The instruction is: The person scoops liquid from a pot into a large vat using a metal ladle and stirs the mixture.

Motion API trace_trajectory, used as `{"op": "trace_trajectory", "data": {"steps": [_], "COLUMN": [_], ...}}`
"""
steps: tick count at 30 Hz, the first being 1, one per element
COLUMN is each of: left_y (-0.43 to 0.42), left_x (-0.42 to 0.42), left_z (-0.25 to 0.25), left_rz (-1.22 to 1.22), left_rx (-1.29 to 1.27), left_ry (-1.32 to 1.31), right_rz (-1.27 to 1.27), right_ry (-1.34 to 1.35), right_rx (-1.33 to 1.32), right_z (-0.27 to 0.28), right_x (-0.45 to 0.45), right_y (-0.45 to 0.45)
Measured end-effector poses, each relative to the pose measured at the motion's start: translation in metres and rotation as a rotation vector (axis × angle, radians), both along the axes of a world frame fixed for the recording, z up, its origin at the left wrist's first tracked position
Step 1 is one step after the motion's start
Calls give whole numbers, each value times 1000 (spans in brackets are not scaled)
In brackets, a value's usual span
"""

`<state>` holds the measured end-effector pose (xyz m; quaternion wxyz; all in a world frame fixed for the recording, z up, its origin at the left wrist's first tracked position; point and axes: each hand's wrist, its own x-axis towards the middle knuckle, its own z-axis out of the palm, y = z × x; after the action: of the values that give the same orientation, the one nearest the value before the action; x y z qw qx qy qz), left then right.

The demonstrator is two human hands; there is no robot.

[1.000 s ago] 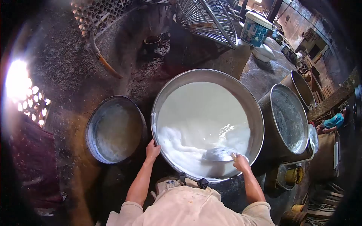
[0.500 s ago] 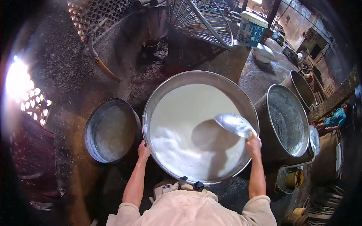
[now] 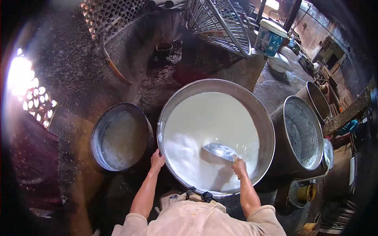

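In front of me stands a wide round metal vat [image 3: 269, 145] holding a white milky liquid [image 3: 212, 114]. White foam [image 3: 181, 151] covers the liquid's near left part. My left hand [image 3: 157, 159] grips the vat's left rim. My right hand [image 3: 239, 168] is closed round the handle of a shiny metal scoop [image 3: 220, 150]. The scoop's bowl is over the middle of the vat, low at the liquid, its lower edge apparently in it. A dark shadow falls on the liquid below the scoop.
A smaller metal basin [image 3: 122, 135] with cloudy liquid stands left of the vat. On the right are a tall metal drum [image 3: 303, 131] and another drum [image 3: 318, 100] behind it. A lidded plastic bucket [image 3: 270, 37] and a large wire-like metal frame [image 3: 222, 27] stand farther back.
My right hand has brought the scoop left and toward me, down from above the right side to the liquid near the middle. My left hand stays on the rim.
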<state>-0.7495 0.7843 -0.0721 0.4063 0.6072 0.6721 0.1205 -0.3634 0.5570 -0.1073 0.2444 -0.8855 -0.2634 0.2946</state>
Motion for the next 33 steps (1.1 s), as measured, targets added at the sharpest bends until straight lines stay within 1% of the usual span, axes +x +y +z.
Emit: {"op": "trace_trajectory", "data": {"steps": [2, 3, 4, 7, 10, 11, 13, 14, 15, 16, 18, 19, 20, 22, 24, 25, 26, 28, 29, 30, 31, 33], "left_y": [3, 4, 7, 16, 20, 17, 20, 20, 19, 18, 19, 18, 19, 18, 20, 19, 17, 18, 19, 19, 20, 20], "left_x": [-6, -9, -12, -19, -21, -18, -21, -22, -22, -22, -22, -19, -21, -22, -22, -23, -24, -22, -23, -23, -22, -24], "left_z": [0, -7, -19, -54, -57, -34, -55, -57, -59, -53, -56, -45, -48, -34, -52, -59, -54, -32, -32, -31, -28, -26], "left_rz": [-58, -35, -39, -39, -70, -46, -67, -82, -88, -92, -101, -76, -106, -144, -143, -139, -141, -135, -143, -140, -141, -136], "left_rx": [9, 14, 12, -16, -44, -94, -65, -36, -29, -1, 3, 32, 25, 39, 39, 39, 35, 3, 24, 27, -12, -50], "left_ry": [-51, -99, -101, -275, -329, -361, -359, -353, -343, -344, -296, -291, -283, -308, -348, -386, -383, -299, -326, -327, -307, -285], "right_rz": [1, 5, 1, 1, 8, 37, 54, 77, 66, 62, 110, 148, 186, 255, 325, 380, 431, 312, 313, 346, 380, 390], "right_ry": [36, 33, 31, 123, 161, 179, 192, 208, 211, 210, 223, 230, 237, 141, -88, -328, -567, -358, -358, -306, -253, -246], "right_rx": [8, -4, -6, -3, -11, -64, -95, -126, -69, -68, -74, -87, -99, -96, -59, 92, 246, 44, 44, -29, -102, -137], "right_z": [-6, -9, -6, 16, 28, 35, 51, 61, 72, 90, 128, 144, 161, 200, 197, 172, 151, 153, 142, 130, 119, 106], "right_x": [-25, -37, -49, -90, -122, -130, -143, -150, -156, -159, -156, -148, -140, -133, -121, -114, -109, -116, -111, -106, -102, -102], "right_y": [2, 3, 5, 11, 14, 18, 23, 25, 28, 33, 48, 56, 68, 102, 143, 163, 183, 225, 231, 239, 244, 235]}}
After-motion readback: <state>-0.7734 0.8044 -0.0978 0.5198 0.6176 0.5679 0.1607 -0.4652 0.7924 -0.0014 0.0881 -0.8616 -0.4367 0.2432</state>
